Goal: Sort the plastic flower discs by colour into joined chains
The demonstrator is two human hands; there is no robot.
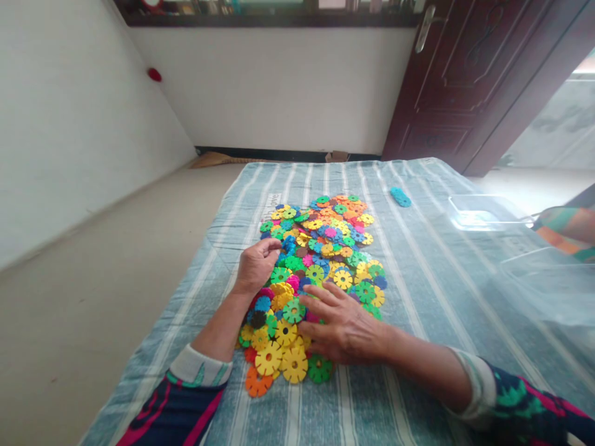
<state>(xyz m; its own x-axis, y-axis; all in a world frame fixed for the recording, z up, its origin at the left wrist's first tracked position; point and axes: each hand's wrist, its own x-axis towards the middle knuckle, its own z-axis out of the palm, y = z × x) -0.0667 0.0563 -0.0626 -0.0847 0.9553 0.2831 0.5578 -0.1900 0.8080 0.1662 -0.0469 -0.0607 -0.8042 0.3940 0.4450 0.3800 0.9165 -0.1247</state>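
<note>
A long heap of colourful plastic notched discs [343, 278], the flower-shaped interlocking kind, lies along the middle of the cloth-covered table. My left hand [258, 263] is at the heap's left side, thumb and forefinger pinched on blue notched discs [289, 244]; how many it grips is hard to make out. Lower down, my right hand [346, 322] rests over the pile with fingers spread, touching discs and gripping none that I can see. Large yellow discs [294, 364] and an orange disc [258, 382] lie at the near end. Part of the heap is hidden under the right hand.
A small blue stack of discs [400, 197] sits apart at the far right. Clear plastic containers [488, 214] stand along the right edge, beside another person's sleeve [564, 229]. Striped cloth [418, 291] covers the table; a dark red door [465, 80] is behind.
</note>
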